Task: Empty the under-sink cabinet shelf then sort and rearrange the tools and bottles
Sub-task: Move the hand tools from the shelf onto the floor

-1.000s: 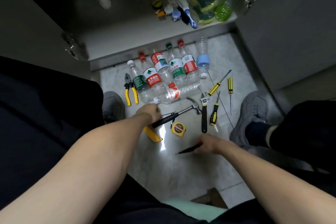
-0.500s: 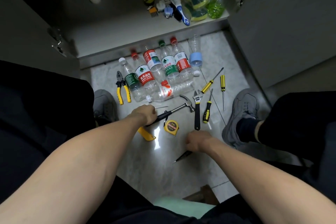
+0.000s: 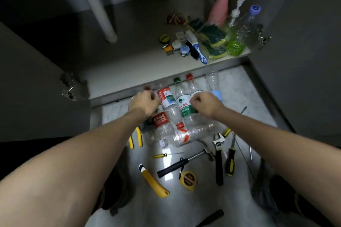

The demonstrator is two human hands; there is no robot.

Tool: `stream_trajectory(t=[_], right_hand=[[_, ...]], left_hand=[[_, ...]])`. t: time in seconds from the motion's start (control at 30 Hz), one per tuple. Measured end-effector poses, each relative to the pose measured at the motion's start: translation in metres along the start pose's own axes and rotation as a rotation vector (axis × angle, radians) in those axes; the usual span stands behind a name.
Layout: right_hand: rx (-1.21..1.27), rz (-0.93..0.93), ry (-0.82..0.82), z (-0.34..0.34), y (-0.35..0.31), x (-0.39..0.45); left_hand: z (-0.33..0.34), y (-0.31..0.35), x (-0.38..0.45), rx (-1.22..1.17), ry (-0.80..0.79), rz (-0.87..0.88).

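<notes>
While both arms reach forward over pale marbled floor (image 3: 114,110), left hand (image 3: 144,104) and right hand (image 3: 203,104) sit with fingers curled above row of plastic bottles (image 3: 184,105); whether either grips bottle, cannot tell. Bottles lie just before cabinet shelf (image 3: 129,68). Hammer (image 3: 182,162), tape measure (image 3: 188,180), wrench (image 3: 218,155), yellow utility knife (image 3: 153,181) lie nearer on glossy floor. Shelf right corner carries sponges (image 3: 212,37), spray bottles (image 3: 218,11). White pipe (image 3: 97,7) descends at rear; dim light.

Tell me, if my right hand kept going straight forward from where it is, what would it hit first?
Probably the red-capped bottle right under and ahead of your right hand, its cap pointing at the cabinet ledge. Depth is unclear; it may already be touching.
</notes>
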State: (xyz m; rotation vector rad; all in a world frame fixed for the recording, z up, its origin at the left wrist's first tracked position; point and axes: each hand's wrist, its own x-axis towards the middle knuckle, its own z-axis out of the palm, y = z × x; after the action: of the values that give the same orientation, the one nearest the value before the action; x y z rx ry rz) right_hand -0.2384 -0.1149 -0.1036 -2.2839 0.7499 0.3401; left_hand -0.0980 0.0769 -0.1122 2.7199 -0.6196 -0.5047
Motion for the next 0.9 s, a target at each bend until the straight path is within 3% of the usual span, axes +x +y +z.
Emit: stream_trajectory(t=[0.3, 0.43, 0.57, 0.73, 0.9], right_hand=[[-0.161, -0.129, 0.295, -0.073, -0.044, 0.154], [-0.263, -0.182, 0.297, -0.080, -0.053, 0.201], [-0.351, -0.225, 0.287, -0.069, -0.046, 0.211], [-0.198, -0.327, 0.432, -0.075, -0.028, 0.200], [0.022, -0.285, 0.533, -0.081, -0.009, 0.164]], left_hand=[[-0.040, 0.051, 0.150, -0.089, 0.082, 0.186], [-0.030, 0.079, 0.192, 0.049, 0.098, 0.337], [-0.021, 0.091, 0.220, 0.029, 0.090, 0.368], [-0.006, 0.105, 0.238, 0.078, 0.069, 0.400], [-0.007, 0.120, 0.238, 0.145, 0.106, 0.371]])
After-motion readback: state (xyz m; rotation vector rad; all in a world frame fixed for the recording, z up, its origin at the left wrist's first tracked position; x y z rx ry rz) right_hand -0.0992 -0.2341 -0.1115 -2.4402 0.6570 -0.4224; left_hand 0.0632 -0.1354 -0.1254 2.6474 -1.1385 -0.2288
